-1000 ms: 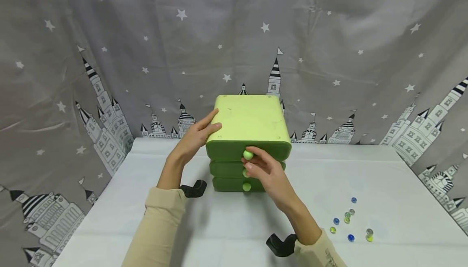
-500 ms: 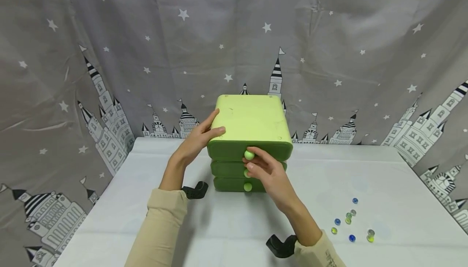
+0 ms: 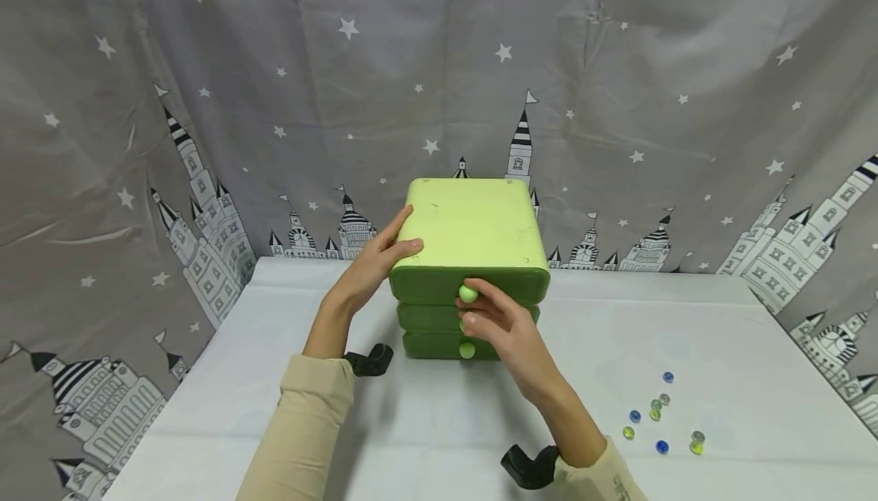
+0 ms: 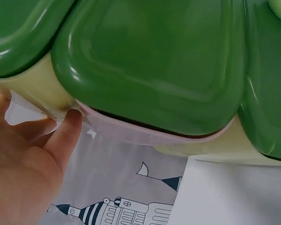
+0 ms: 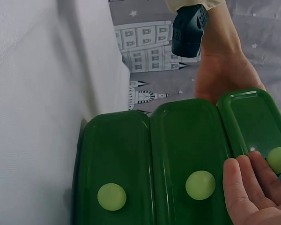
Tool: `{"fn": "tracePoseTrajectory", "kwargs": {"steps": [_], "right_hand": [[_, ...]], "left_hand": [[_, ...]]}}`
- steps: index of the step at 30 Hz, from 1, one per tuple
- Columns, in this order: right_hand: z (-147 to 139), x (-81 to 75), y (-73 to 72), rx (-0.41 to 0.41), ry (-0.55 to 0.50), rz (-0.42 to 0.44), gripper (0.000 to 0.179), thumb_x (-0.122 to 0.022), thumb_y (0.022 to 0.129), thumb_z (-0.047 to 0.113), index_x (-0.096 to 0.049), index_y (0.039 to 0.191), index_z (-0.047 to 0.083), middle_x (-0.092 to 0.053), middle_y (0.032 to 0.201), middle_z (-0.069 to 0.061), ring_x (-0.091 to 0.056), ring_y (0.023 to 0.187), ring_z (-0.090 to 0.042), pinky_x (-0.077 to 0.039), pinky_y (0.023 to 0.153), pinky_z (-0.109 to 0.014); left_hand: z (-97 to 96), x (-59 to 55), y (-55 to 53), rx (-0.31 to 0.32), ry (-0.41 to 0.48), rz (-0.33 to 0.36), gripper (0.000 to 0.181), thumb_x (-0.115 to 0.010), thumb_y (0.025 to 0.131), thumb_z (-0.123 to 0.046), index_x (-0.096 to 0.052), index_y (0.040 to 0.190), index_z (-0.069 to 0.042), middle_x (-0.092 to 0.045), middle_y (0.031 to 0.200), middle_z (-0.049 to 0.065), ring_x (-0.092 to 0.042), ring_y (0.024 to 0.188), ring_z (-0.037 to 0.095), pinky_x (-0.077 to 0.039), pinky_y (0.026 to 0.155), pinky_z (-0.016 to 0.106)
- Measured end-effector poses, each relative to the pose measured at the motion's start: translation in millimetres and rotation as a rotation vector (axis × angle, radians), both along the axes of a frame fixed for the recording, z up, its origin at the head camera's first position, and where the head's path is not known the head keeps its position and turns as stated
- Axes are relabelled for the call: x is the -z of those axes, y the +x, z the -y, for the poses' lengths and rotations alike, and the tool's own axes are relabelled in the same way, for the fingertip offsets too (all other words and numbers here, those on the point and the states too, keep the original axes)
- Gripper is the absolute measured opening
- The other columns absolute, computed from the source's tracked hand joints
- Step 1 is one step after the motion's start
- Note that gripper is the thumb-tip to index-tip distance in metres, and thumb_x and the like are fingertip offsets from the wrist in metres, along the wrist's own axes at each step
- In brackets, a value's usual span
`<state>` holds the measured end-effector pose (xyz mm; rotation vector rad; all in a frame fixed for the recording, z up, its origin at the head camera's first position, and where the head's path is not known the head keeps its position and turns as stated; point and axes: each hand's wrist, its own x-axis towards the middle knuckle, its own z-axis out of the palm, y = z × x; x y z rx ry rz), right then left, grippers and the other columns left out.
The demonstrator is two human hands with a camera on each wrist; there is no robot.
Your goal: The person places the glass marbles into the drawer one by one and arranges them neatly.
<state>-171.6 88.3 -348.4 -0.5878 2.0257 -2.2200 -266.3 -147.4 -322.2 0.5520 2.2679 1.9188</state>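
The fingers (image 3: 497, 293) of the right hand (image 3: 517, 341) are a little bent and hold the top knob (image 3: 469, 293): the index finger lies over it, and the other fingers are below. The thumb of this hand stands lower, apart from the top knob, and in the head view it partly covers the middle knob (image 5: 200, 185). The fingers of the left hand (image 3: 366, 268) are rather straight and spread. They rest against the left side of the cabinet (image 3: 473, 219), while the thumb lies on its top, near the front corner.

The cabinet stands upright on the white table (image 3: 439, 432), between the two hands. It has a pale green body and three dark green drawers, one above another, each with a light green knob. The bottom knob (image 3: 467, 350) is touched by neither hand. At the edge of the middle drawer (image 4: 145, 70), the left wrist view shows a thin dark gap and a pink rim.

To the right of the cabinet, well apart from it, nine small marbles (image 3: 661, 448) lie loosely grouped, in blue, yellow, green and greyish colours. Behind the table hangs a grey curtain (image 3: 240, 28) with white stars and castles. Both sleeves (image 3: 302, 409) are beige.
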Motion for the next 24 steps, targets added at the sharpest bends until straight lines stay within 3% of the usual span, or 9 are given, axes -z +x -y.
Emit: {"fn": "tracePoseTrajectory", "kwargs": {"steps": [12, 19, 24], "right_hand": [[-8.2, 3.7, 15.7, -0.06, 0.021, -0.051, 0.053, -0.061, 0.095, 0.009, -0.044, 0.145, -0.001, -0.053, 0.13, -0.03, -0.05, 0.122, -0.046, -0.048, 0.095, -0.034], [-13.1, 11.5, 36.2, -0.086, 0.078, -0.159, 0.049, -0.059, 0.095, 0.005, -0.047, 0.143, 0.003, -0.059, 0.126, -0.017, -0.058, 0.114, -0.032, -0.049, 0.095, -0.035], [-15.9, 13.2, 50.9, -0.116, 0.094, -0.172, 0.048, -0.059, 0.096, 0.007, -0.049, 0.143, 0.003, -0.06, 0.126, -0.014, -0.06, 0.114, -0.027, -0.048, 0.095, -0.034]], "left_hand": [[-3.3, -1.3, 0.3, 0.002, 0.0, 0.008, 0.073, -0.057, 0.097, -0.042, -0.017, 0.158, -0.036, -0.009, 0.163, -0.003, -0.015, 0.147, 0.017, -0.024, 0.113, 0.052], [-3.2, -1.2, -0.2, -0.001, -0.001, 0.017, 0.073, -0.057, 0.097, -0.042, -0.017, 0.158, -0.036, -0.009, 0.163, -0.004, -0.014, 0.147, 0.017, -0.022, 0.113, 0.054], [-2.5, -0.2, 0.4, -0.001, -0.008, 0.017, 0.073, -0.057, 0.097, -0.042, -0.016, 0.158, -0.038, -0.008, 0.163, -0.004, -0.013, 0.148, 0.018, -0.022, 0.112, 0.056]]}}
